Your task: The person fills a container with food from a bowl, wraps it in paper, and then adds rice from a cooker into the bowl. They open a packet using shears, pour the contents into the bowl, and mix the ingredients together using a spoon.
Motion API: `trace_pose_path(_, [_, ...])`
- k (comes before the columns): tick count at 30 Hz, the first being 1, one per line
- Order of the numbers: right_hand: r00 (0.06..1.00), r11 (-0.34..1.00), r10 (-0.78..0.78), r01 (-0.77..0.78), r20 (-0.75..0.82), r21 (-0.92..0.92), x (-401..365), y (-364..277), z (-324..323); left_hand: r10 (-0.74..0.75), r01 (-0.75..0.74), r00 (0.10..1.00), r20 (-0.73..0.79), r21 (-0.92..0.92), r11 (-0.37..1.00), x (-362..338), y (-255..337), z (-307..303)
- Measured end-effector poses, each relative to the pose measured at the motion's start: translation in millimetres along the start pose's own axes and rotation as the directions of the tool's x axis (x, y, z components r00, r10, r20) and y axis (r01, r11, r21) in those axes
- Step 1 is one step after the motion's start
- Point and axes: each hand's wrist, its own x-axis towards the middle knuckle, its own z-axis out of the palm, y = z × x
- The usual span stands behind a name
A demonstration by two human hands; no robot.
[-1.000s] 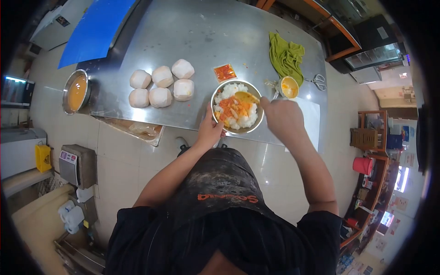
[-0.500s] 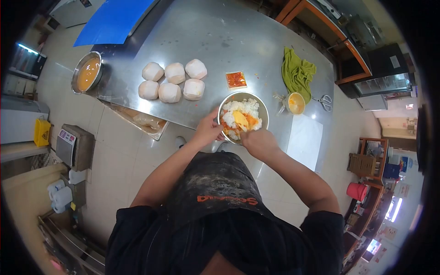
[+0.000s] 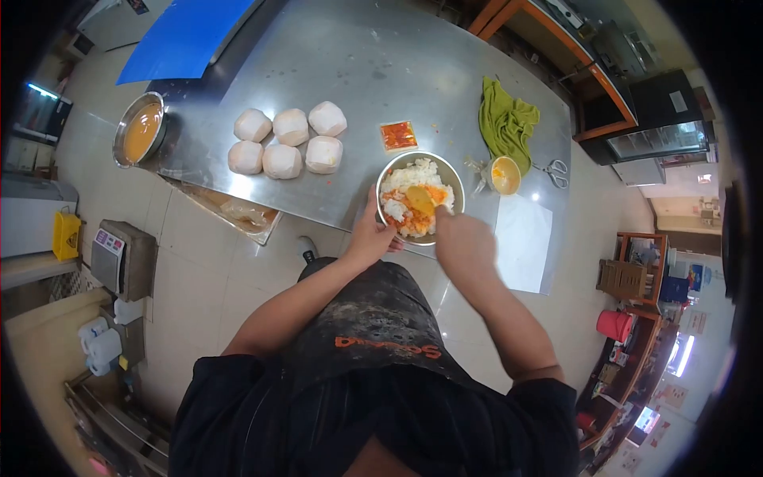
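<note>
A round metal bowl (image 3: 453, 176) stands at the near edge of the steel table, with white rice-like food (image 3: 420, 172) and an orange mixture inside. My left hand (image 3: 373, 235) is closed on the bowl's left rim, its fingers partly hidden below. My right hand (image 3: 463, 242) is closed on the handle of a yellow spatula (image 3: 420, 199), whose blade rests in the food; the handle is mostly hidden by the fist. Just behind the bowl lies a square packet of red-orange stuff (image 3: 398, 136).
Several pale round pieces (image 3: 291, 127) sit in two rows at left. A bowl of brownish liquid (image 3: 143, 133) is at the far left corner. On the right are a green cloth (image 3: 507, 123), a small cup (image 3: 505, 175), scissors (image 3: 554, 172) and a white sheet (image 3: 523, 242).
My right hand has risen and moved right, and the spatula blade has turned in the food. My left hand remains at the rim. The whole view has shifted slightly.
</note>
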Motion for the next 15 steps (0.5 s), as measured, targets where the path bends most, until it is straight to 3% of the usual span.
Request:
trace_pose_path(2, [0.998,1.0,0.006,-0.006,-0.056,0.003,10,3,70,-0.022,0.022,1.0,-0.016,0.013,1.0,-3,-1,6])
trace_pose_path(3, [1.0,1.0,0.004,-0.004,-0.003,0.029,14,0,72,-0.017,0.018,1.0,-0.022,0.015,1.0,-2,0,9])
trace_pose_path(6, [0.995,0.994,0.083,-0.086,0.049,0.063,5,-1,-3,-0.017,0.015,0.998,-0.062,-0.022,1.0,-3,-3,14])
trace_pose_path(9, [0.999,0.998,0.011,-0.008,-0.038,0.055,12,11,55,-0.02,0.014,0.997,-0.072,-0.081,0.997,-9,-7,25])
trace_pose_path(12, [1.0,1.0,-0.011,0.011,0.011,0.029,18,5,68,-0.043,0.036,0.997,-0.065,-0.104,0.994,-8,-10,30])
trace_pose_path(15, [0.992,0.992,0.105,-0.1,-0.065,0.076,-2,8,-14,-0.208,0.198,0.973,-0.098,-0.103,0.975,-13,-1,18])
